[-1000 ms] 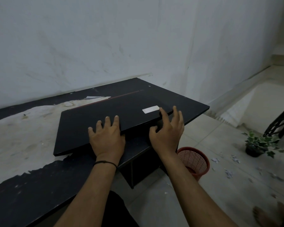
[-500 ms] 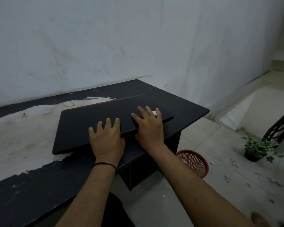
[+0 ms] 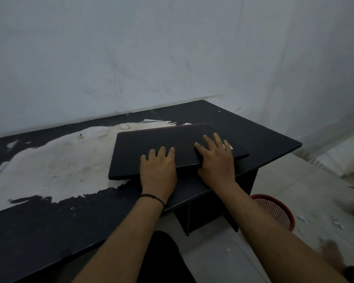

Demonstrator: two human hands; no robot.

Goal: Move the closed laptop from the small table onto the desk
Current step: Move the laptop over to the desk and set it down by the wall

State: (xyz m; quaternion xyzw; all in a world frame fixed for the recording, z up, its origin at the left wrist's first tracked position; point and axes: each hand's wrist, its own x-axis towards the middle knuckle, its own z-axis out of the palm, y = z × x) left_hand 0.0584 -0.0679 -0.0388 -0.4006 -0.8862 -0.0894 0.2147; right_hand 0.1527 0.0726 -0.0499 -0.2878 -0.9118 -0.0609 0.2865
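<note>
One worn black desk (image 3: 49,221), white wall (image 3: 172,48)

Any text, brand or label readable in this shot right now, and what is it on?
No text can be read.
White sticker on the closed laptop: mostly covered by the right hand; nothing legible.
Laptop lid: no brand mark visible in this dim light.
Desk, red basket: no writing.
</note>
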